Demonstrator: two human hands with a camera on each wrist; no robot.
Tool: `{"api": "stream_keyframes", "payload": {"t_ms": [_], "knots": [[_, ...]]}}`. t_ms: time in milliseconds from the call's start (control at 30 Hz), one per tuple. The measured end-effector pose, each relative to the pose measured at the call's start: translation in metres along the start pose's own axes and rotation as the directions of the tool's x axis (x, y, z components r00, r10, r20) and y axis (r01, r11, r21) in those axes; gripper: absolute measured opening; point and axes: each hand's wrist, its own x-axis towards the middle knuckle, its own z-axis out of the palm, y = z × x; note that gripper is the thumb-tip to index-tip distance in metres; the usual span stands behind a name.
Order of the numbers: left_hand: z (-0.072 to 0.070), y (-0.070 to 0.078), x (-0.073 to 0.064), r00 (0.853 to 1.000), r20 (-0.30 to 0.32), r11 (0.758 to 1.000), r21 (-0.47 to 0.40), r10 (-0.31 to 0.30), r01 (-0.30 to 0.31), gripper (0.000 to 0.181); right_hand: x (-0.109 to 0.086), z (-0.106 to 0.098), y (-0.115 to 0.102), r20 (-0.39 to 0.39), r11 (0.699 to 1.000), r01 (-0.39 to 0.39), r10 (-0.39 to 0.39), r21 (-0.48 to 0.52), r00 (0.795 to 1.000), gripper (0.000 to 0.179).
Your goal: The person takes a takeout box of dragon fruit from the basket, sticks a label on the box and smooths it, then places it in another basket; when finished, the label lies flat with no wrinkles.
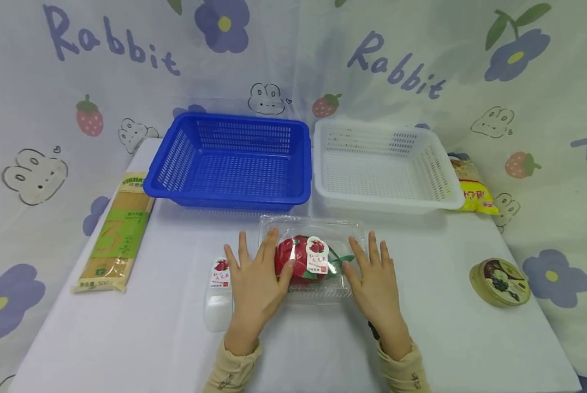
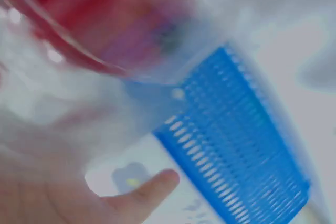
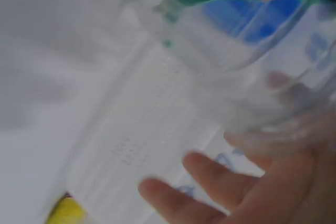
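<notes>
In the head view, a clear, glossy plastic clamshell box [image 1: 318,296] is flanked by the left hand [image 1: 256,281] and the right hand [image 1: 378,278] on a smooth white cloth [image 1: 165,338]. Both sets of fingers are spread and nearly straight, laid along the box's sides. Through the lid a rounded red dragon fruit [image 1: 291,256] with green leafy tips is seen, partly covered by a paper label [image 1: 317,255]. Behind stand a blue plastic basket [image 1: 300,188] and a white plastic basket [image 1: 386,203], both rectangular and latticed.

In the left wrist view, red is seen blurred behind curved, transparent plastic; one finger is extended, but the others cannot be made out.

In the right wrist view, separated fingers are shown beside the rounded clear wall; whether it is touched cannot be told.
</notes>
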Motion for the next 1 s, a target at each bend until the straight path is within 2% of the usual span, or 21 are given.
{"api": "stream_keyframes", "payload": {"t_ms": [100,167,233,300,400,467,533,633,700,800,900,1000], "knots": [[0.0,-0.014,-0.004,0.999,0.035,0.993,-0.117,-0.022,0.026,0.062,-0.003,0.0,0.012,0.039,0.984,-0.014,0.007,0.18,0.999,0.054],[0.001,-0.021,-0.008,0.997,0.068,0.978,-0.205,-0.029,0.042,0.061,-0.005,0.003,0.018,0.054,0.949,-0.006,-0.012,0.316,0.998,0.053],[0.004,-0.028,-0.012,0.996,0.085,0.953,-0.297,-0.031,0.055,0.062,-0.007,0.007,0.022,0.052,0.902,0.002,-0.027,0.432,0.998,0.054],[0.008,-0.032,-0.015,0.995,0.094,0.906,-0.419,-0.024,0.061,0.063,-0.009,0.01,0.023,0.039,0.861,0.01,-0.035,0.509,0.999,0.054],[0.013,-0.032,-0.016,0.995,0.098,0.791,-0.608,-0.004,0.063,0.069,-0.009,0.013,0.023,0.002,0.817,0.02,-0.026,0.576,1.0,0.054],[0.016,-0.03,-0.016,0.995,0.101,0.72,-0.69,-0.002,0.072,0.074,-0.008,0.013,0.021,-0.017,0.799,0.022,-0.014,0.6,1.0,0.054],[0.016,-0.028,-0.016,0.995,0.103,0.68,-0.729,-0.011,0.083,0.078,-0.007,0.014,0.02,-0.028,0.78,0.016,0.002,0.625,1.0,0.055],[0.018,-0.028,-0.015,0.995,0.101,0.666,-0.741,-0.026,0.093,0.079,-0.005,0.015,0.017,-0.026,0.748,-0.001,0.025,0.664,0.999,0.058],[0.018,-0.029,-0.015,0.996,0.088,0.665,-0.742,-0.03,0.086,0.079,-0.004,0.015,0.016,-0.016,0.727,-0.015,0.036,0.687,0.999,0.058],[0.019,-0.031,-0.015,0.998,0.064,0.674,-0.736,-0.027,0.065,0.078,-0.003,0.017,0.014,-0.003,0.714,-0.032,0.047,0.699,0.999,0.057],[0.019,-0.032,-0.017,0.998,0.052,0.682,-0.729,-0.026,0.056,0.078,-0.004,0.018,0.014,0.004,0.725,-0.043,0.055,0.688,0.998,0.056],[0.016,-0.03,-0.021,0.999,0.038,0.688,-0.725,-0.024,0.044,0.079,-0.007,0.018,0.013,-0.025,0.758,-0.02,0.048,0.652,0.999,0.056]]}}
